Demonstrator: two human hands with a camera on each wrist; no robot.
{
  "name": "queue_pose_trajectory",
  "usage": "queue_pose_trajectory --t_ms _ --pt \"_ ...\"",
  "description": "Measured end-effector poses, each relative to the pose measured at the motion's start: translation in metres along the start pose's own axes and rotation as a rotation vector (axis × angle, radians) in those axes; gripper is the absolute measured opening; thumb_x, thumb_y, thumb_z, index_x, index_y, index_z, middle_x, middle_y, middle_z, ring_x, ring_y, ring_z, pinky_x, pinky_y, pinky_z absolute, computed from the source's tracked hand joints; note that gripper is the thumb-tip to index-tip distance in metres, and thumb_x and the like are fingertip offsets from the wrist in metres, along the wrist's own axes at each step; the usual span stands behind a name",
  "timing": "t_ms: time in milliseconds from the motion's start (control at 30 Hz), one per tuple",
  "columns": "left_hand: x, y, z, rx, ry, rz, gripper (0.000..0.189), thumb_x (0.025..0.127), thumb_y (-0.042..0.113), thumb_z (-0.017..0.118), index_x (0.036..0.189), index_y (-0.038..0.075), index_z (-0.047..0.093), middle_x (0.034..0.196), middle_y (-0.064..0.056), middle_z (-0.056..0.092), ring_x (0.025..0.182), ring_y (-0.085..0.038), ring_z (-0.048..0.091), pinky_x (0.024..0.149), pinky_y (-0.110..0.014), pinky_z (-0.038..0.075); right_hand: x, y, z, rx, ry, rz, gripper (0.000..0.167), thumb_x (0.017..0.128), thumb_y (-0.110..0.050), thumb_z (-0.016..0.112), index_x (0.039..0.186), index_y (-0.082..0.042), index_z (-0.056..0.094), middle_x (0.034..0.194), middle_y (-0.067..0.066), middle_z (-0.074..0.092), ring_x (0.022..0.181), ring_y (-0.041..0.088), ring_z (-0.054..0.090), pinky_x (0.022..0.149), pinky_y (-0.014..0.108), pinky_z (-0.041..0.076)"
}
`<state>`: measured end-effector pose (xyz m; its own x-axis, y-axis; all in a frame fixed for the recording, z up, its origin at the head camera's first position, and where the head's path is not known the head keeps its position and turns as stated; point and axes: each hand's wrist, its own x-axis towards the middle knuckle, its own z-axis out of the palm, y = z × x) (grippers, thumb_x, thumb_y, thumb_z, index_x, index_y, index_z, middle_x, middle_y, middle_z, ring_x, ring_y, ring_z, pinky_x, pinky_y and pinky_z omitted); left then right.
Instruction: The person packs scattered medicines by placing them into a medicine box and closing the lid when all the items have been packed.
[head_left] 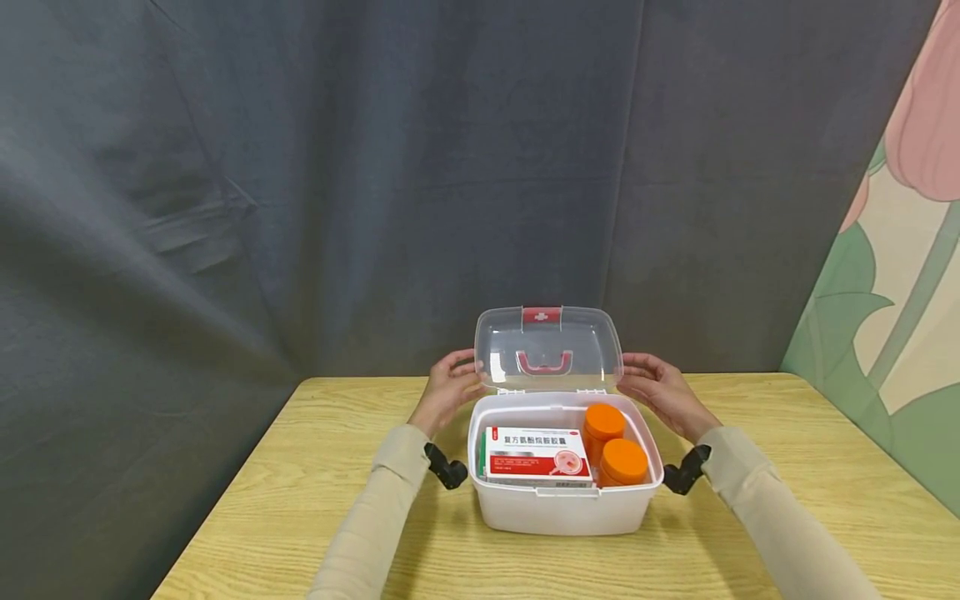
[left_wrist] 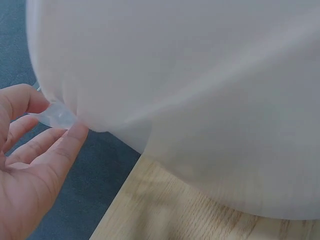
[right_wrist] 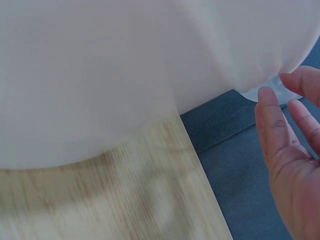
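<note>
A white medicine box (head_left: 558,510) stands on the table, its clear lid (head_left: 498,333) raised upright on the back hinges. At the lid's left side my left hand (head_left: 446,390) holds the edge between thumb and fingers. My right hand (head_left: 663,392) does likewise at the right side, fingers rather straight. In the left wrist view, the lid's clear corner (left_wrist: 59,116) shows between thumb and index finger. The right wrist view shows another clear corner (right_wrist: 280,92) by the fingertips. Inside the box are a red-and-white medicine carton (head_left: 536,454) and two orange-capped bottles (head_left: 604,422).
The light wooden table (head_left: 337,467) extends to both sides of the box. Behind its far edge hangs a dark grey curtain (head_left: 450,183). A wall painted with flowers (head_left: 900,333) stands at the right. Black wrist cameras (head_left: 447,468) sit close to the box's sides.
</note>
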<state>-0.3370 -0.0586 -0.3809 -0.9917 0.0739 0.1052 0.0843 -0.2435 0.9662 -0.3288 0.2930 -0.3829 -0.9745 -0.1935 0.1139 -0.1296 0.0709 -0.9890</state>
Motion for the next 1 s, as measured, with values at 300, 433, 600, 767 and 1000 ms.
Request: queue_pose_trajectory --t_ms 300,433,600,767,1000 --pt "-0.0011 0.0031 -0.0062 0.007 -0.055 0.014 0.049 0.088 -0.013 0.060 0.135 -0.003 0.046 0.128 -0.027 0.054 0.092 -0.023 0.065 0.085 -0.042 0.054 0.0011 -0.0043 0.0044 -0.022 0.026 -0.010 0.057 0.095 -0.010 0.064 0.141 0.007 0.034 0.129 0.028 0.047 0.095 0.009 0.062 0.087 0.026 0.051" --pt "-0.0008 0.0043 -0.0075 0.007 -0.070 0.027 0.049 0.088 -0.013 0.061 0.134 -0.003 0.046 0.128 -0.025 0.054 0.089 -0.022 0.066 0.084 -0.043 0.055 0.0007 -0.0058 0.0047 -0.037 0.032 -0.022 0.058 0.095 -0.010 0.064 0.141 0.007 0.034 0.131 0.029 0.044 0.095 0.009 0.061 0.087 0.026 0.051" --pt "-0.0003 0.0056 -0.0079 0.025 -0.077 0.046 0.049 0.088 -0.012 0.062 0.133 -0.002 0.046 0.129 -0.024 0.055 0.089 -0.022 0.067 0.081 -0.041 0.056 0.0004 -0.0070 0.0052 -0.061 0.051 -0.024 0.059 0.094 -0.010 0.065 0.141 0.006 0.034 0.132 0.028 0.043 0.095 0.010 0.059 0.086 0.025 0.051" --pt "-0.0012 0.0068 -0.0081 0.041 -0.095 0.061 0.049 0.088 -0.012 0.062 0.134 -0.002 0.045 0.131 -0.026 0.053 0.093 -0.023 0.066 0.083 -0.042 0.055 -0.0001 -0.0067 0.0058 -0.093 0.069 -0.023 0.060 0.093 -0.014 0.066 0.141 0.004 0.036 0.133 0.026 0.045 0.097 0.012 0.059 0.089 0.028 0.050" --pt "-0.0016 0.0089 -0.0075 0.040 -0.115 0.090 0.049 0.090 -0.014 0.058 0.135 -0.002 0.044 0.135 -0.025 0.049 0.114 -0.037 0.057 0.088 -0.047 0.052 0.0020 -0.0067 0.0048 -0.109 0.086 -0.051 0.056 0.093 -0.011 0.066 0.139 0.005 0.038 0.130 0.027 0.046 0.095 0.010 0.059 0.087 0.025 0.051"
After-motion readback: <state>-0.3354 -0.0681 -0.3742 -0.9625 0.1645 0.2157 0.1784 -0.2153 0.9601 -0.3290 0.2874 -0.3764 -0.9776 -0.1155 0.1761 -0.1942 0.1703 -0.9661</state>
